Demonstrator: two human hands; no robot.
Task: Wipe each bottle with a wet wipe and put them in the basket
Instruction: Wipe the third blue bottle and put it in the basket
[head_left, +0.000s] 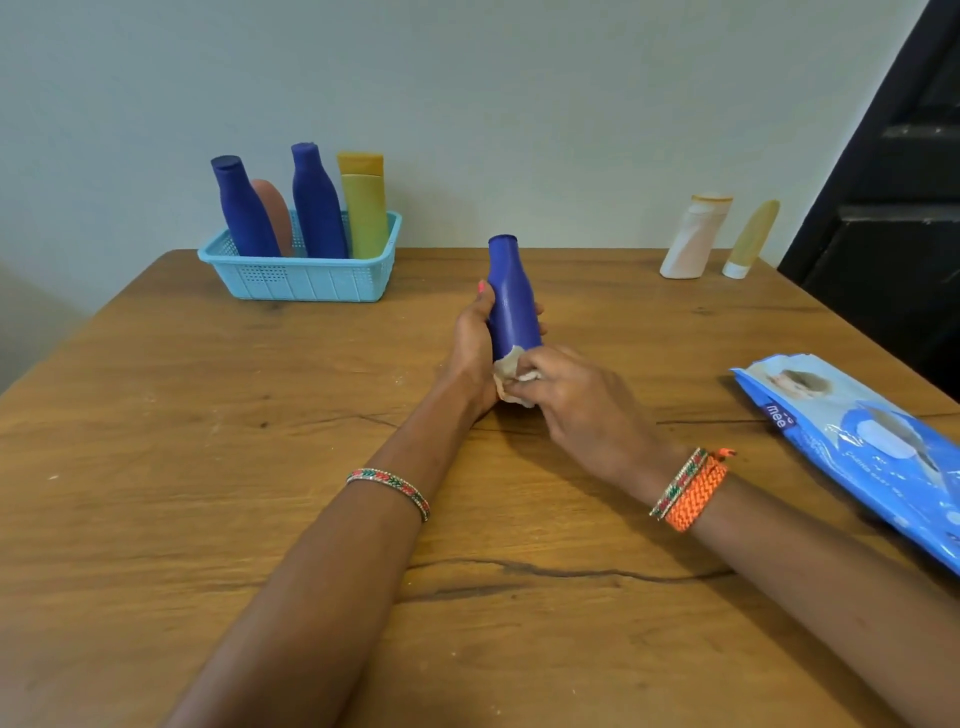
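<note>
Wooden worktop (208, 467), pale wall behind. Left hand (472, 343) grips blue bottle (511, 296) upright at centre; right hand (566, 395) pinches wet wipe (511, 376) against its base. Basket (306, 278), far left, holds four bottles. White bottle (693, 239) and yellow tube (750, 239) wait far right. Bottle matte, unlabelled.

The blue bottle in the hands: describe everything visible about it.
The blue bottle is matte dark blue, plastic-looking, with a narrow neck and flat top, no label showing. It is held roughly upright above the table's middle. The left hand grips its body, and the right hand presses a crumpled wet wipe against its lower end.
</note>
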